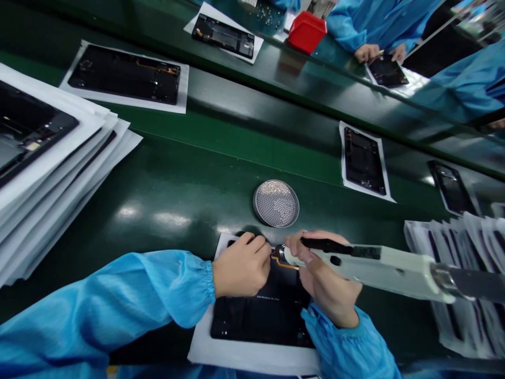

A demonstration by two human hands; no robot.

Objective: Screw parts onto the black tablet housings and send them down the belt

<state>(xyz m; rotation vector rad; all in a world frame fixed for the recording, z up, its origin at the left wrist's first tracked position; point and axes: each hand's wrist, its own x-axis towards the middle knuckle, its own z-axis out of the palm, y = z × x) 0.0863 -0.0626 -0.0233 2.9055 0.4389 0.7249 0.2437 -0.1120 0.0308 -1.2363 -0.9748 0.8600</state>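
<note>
A black tablet housing [262, 316] lies on a sheet of white paper [221, 345] right in front of me. My right hand [319, 268] is wrapped round a pale electric screwdriver [379, 266] with a black lever. The screwdriver lies nearly level, its metal nose at the housing's upper part, beside an orange flex cable [284, 264]. Just left of that nose, my left hand [244, 266] rests on the housing with its fingers curled together. Whatever these fingers pinch is hidden. A round dish of small screws [276, 203] stands just beyond my hands.
Stacked housings with paper between them [59, 173] rise at the left, more [461, 279] stand at the right. Single housings, such as the far-left one [126, 73], lie along the line. Across it, a co-worker's hands [369, 52] handle another, near a red bin [307, 31].
</note>
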